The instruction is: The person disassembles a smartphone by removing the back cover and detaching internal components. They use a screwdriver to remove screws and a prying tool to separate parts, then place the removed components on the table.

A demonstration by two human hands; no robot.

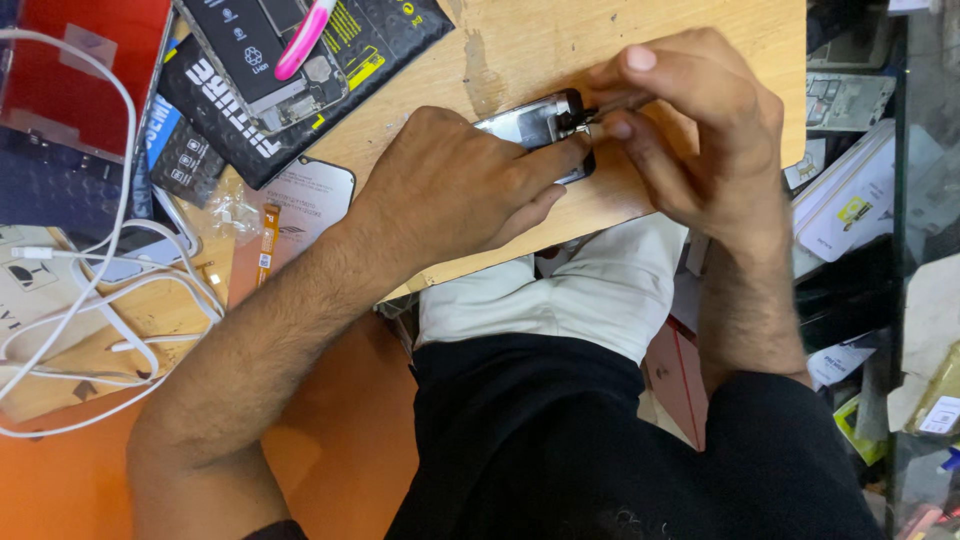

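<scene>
Left hand [455,185] pins opened phone [540,125] flat on worktop [520,45]; right hand [700,130] fingers pinch thin tool [612,106] at its edge. Best keep phone steady, tool shallow.

Worn matt wooden tabletop [520,40], shiny metal phone frame [530,120] — glossy white cable [100,300]

Head camera, looking steeply down, close over bench [520,40].
</scene>
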